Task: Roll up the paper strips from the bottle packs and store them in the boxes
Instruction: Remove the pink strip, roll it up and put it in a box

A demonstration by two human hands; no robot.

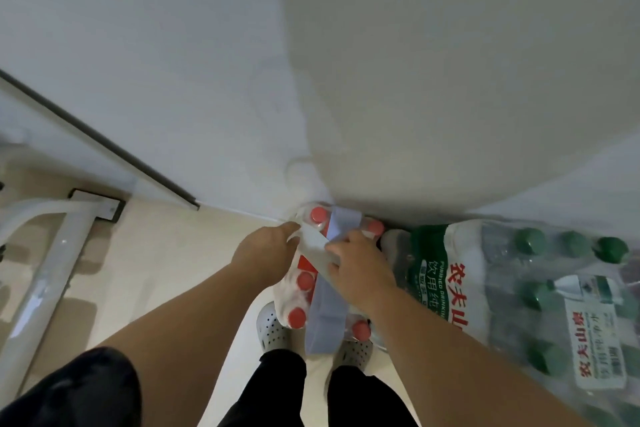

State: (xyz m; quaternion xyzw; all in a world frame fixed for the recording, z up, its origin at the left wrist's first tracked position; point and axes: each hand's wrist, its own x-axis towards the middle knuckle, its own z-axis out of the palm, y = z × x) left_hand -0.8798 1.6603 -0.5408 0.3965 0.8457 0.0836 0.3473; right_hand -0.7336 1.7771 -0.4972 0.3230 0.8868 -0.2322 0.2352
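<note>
A shrink-wrapped pack of red-capped bottles [300, 291] stands on the floor against the wall corner, just beyond my feet. A pale grey paper strip [327, 315] runs lengthwise over its top. Both hands are over the pack. My left hand [265, 253] pinches the lifted white part of the strip [317, 248] at its left edge. My right hand [358, 270] grips the same lifted part from the right, fingers closed over it. The far end of the strip [343, 224] still lies across the caps near the wall.
Packs of green-capped bottles [540, 291] are stacked close on the right, touching the red-capped pack. White walls meet in a corner straight ahead. A white metal frame [48, 253] stands on the tiled floor at the left. My two shoes [273, 326] are under the pack's near end.
</note>
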